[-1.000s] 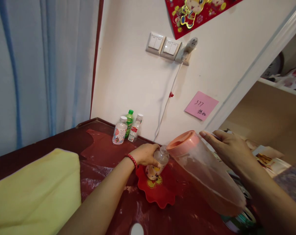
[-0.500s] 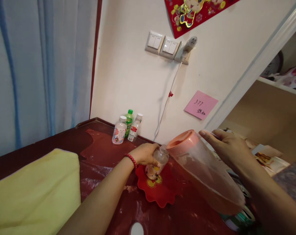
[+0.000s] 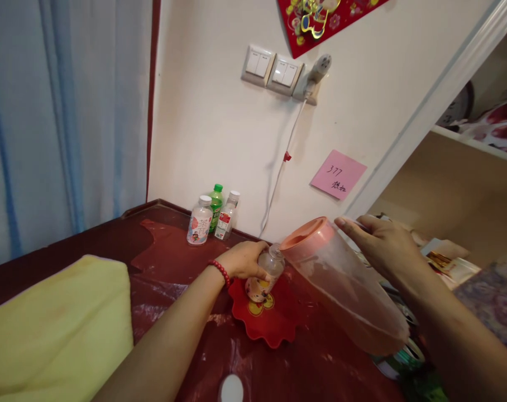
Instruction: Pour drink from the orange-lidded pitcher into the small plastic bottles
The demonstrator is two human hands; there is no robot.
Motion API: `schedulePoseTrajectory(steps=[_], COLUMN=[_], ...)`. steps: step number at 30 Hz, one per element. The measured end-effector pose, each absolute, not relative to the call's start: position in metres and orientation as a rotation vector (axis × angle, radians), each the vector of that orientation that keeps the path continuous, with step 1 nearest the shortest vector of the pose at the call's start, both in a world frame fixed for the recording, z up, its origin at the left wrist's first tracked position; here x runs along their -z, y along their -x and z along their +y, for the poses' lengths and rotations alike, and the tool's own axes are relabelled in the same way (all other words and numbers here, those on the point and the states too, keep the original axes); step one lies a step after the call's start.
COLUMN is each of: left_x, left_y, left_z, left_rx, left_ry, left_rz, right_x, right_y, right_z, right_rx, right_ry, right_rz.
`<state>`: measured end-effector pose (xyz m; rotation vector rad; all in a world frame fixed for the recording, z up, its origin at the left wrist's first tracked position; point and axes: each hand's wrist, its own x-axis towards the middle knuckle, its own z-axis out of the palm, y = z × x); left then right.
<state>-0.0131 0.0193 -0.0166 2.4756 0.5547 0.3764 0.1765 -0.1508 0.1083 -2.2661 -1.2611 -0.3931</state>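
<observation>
My left hand [image 3: 245, 261] is closed around a clear plastic bottle [image 3: 274, 263] with no cap, tilted a little over a red scalloped plate [image 3: 274, 329]. My right hand [image 3: 373, 240] grips a large translucent pitcher [image 3: 345, 285] with an orange rim; its handle is mostly hidden by the fingers. The pitcher is tipped to the left, its rim right at the bottle's mouth. Liquid lies along its lower side. Whether any runs into the bottle is too small to tell. A white cap [image 3: 232, 388] lies near the front edge of the view.
Three bottles stand by the wall: a white-capped one [image 3: 200, 220], a green one [image 3: 215, 207] and a slim clear one [image 3: 227, 216]. A yellow cloth [image 3: 65, 329] covers the table's left side. Opened cans [image 3: 404, 357] sit below the pitcher, and shelves are at right.
The view has shifted slightly, so everything appears a little further left and up. Both hands keep their holds, with bottle and pitcher in nearly the same pose.
</observation>
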Motion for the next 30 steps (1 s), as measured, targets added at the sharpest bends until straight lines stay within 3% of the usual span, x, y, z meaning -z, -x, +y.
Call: schedulePoseTrajectory(steps=[30], left_x=[0.0209], left_y=[0.0113], left_z=[0.0232], left_rx=[-0.397], left_ry=[-2.487], left_rz=[0.554], right_x=[-0.1073], right_y=[-0.1776], right_z=[-0.1513], right_rx=[0.371], right_ry=[2.257], right_rz=[-1.251])
